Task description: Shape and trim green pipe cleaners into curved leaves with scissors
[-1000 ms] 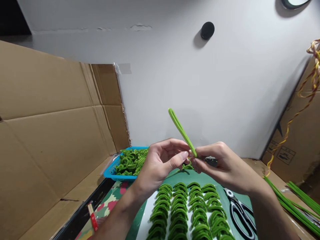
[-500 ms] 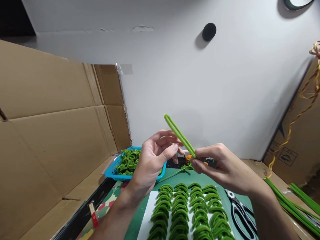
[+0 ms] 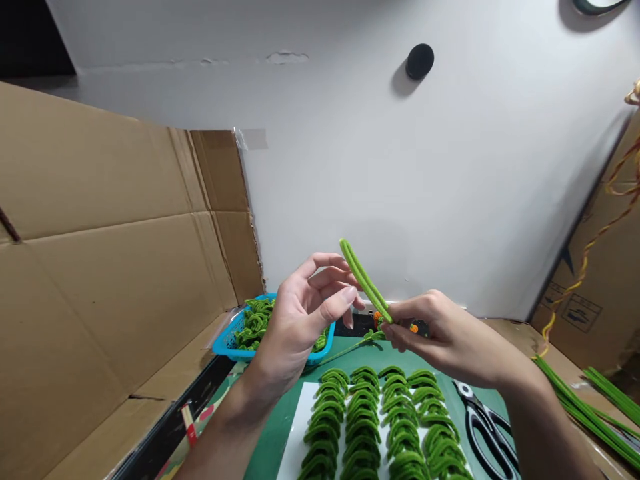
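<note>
A bright green pipe cleaner, bent into a narrow loop, slants up and to the left from my right hand. The thumb and forefinger of that hand pinch its lower end. Close beside the loop, my left hand has its fingers curved and apart, with nothing in it. Below both hands a white board carries rows of curved green pipe-cleaner pieces. Behind my left hand stands a blue basket heaped with curled green pieces.
Black-handled scissors lie on the green mat, right of the board. Long green pipe cleaners lie at the far right. Cardboard walls off the left side. Small orange pieces sit behind my right hand.
The looped pipe cleaner has narrowed, bowed slightly and dropped a little. My left hand stays open beside it, and my right hand keeps its pinch.
</note>
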Tool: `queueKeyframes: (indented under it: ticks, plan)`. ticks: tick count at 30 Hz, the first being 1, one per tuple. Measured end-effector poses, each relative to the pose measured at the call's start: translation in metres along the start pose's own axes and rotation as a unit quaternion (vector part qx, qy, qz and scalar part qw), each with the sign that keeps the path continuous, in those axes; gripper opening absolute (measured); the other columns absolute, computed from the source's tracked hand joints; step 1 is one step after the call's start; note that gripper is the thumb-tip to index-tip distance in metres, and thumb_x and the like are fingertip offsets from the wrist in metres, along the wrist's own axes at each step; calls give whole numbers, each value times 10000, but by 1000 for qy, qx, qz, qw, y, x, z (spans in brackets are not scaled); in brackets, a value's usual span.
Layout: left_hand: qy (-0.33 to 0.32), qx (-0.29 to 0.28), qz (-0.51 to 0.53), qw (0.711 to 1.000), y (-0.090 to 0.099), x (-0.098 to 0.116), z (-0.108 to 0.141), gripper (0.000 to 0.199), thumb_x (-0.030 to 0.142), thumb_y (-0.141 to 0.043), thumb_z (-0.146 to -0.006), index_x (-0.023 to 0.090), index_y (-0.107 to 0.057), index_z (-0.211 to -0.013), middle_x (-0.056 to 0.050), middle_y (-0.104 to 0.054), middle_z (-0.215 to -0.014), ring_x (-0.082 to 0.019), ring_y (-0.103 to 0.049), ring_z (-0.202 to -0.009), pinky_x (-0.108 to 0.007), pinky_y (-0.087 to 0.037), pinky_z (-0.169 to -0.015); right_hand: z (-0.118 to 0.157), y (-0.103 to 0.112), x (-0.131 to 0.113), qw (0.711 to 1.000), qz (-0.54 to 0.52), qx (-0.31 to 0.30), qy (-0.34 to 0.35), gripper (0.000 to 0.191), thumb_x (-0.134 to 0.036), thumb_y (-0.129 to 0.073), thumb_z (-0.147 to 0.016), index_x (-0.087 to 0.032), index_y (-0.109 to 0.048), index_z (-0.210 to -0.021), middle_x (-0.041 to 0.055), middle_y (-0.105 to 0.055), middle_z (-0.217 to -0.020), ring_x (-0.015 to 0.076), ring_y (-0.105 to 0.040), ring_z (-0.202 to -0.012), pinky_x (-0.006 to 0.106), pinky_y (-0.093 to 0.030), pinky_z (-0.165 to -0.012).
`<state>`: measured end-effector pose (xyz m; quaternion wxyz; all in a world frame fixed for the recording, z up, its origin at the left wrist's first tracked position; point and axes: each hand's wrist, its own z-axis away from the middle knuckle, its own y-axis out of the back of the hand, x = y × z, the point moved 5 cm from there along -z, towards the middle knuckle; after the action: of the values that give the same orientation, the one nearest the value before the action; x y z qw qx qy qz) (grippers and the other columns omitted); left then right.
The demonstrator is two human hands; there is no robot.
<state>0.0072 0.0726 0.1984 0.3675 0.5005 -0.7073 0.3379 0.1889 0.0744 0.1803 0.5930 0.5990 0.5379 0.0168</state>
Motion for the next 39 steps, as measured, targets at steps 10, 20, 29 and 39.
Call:
queueKeyframes:
  ticks: [10, 20, 29, 39]
  plan:
    - [0, 24, 40, 999, 8, 7, -2, 236, 196, -815, -862, 219, -654, -1034, 11, -665, -861, -106, -637, -707, -186, -535, -591, -2, -3, 12, 999, 45, -14, -20, 334, -320, -512, -1062, -195, -547, -754, -44, -535, -686, 97, -384, -611, 306, -265, -571]
    - [-2, 3, 8, 1000, 18, 3, -4, 170, 240, -753, -919, 214, -668, -1063, -14, -637, -954, -118, -622, -846, -197, -529, -794, -3, -5, 16, 997, 64, -16, -45, 359, -326, -523, -1050, -194, -507, -717, -56, -451, -647, 95, -325, -590, 308, -223, -555]
    - [-5, 50, 22, 998, 20, 5, -5, 228, 193, -788, -878, 231, -670, -1070, -2, -573, -1013, -98, -569, -847, -164, -513, -783, -3, -6, 21, 996, 80, -16, -47, 353, -343, -524, -1063, -188, -579, -751, -31, -592, -689, 95, -398, -602, 312, -244, -572]
    - [-15, 59, 58, 996, 22, 10, -5, 181, 178, -734, -874, 201, -688, -1048, -39, -585, -1011, -155, -604, -903, -225, -534, -787, -4, -7, 21, 994, 95, -17, -41, 396, -340, -542, -1064, -186, -567, -700, -39, -553, -635, 90, -373, -578, 315, -234, -565]
